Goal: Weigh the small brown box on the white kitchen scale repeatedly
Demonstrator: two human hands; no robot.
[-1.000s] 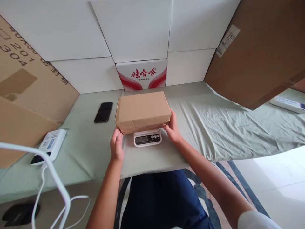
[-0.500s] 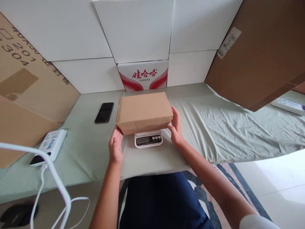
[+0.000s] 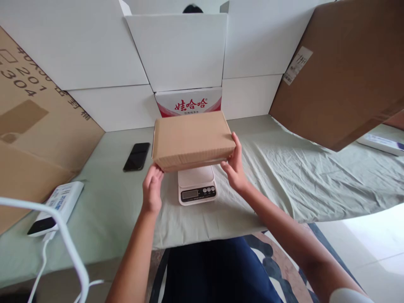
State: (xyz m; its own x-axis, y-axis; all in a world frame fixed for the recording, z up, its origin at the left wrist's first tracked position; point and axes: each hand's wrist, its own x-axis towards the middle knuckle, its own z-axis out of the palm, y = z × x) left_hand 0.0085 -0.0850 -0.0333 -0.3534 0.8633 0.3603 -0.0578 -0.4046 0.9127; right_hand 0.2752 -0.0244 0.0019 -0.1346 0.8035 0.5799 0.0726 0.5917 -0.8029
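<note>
A closed brown cardboard box (image 3: 192,139) hangs in the air above a small white kitchen scale (image 3: 196,185), whose weighing plate now shows. My left hand (image 3: 152,189) grips the box's lower left corner from below. My right hand (image 3: 235,168) holds its right end, thumb along the side. The scale sits on the pale green cloth (image 3: 284,176) that covers the table, its dark display and buttons facing me.
A black phone (image 3: 136,156) lies left of the box. A white power bank (image 3: 55,207) with a white cable sits at the near left. White boxes and a red-printed carton (image 3: 188,102) line the back. Large brown cardboard sheets stand at left (image 3: 38,126) and right (image 3: 341,71).
Both hands have lifted the box off the scale, upward and slightly away from me. The scale's plate, hidden before, is now exposed.
</note>
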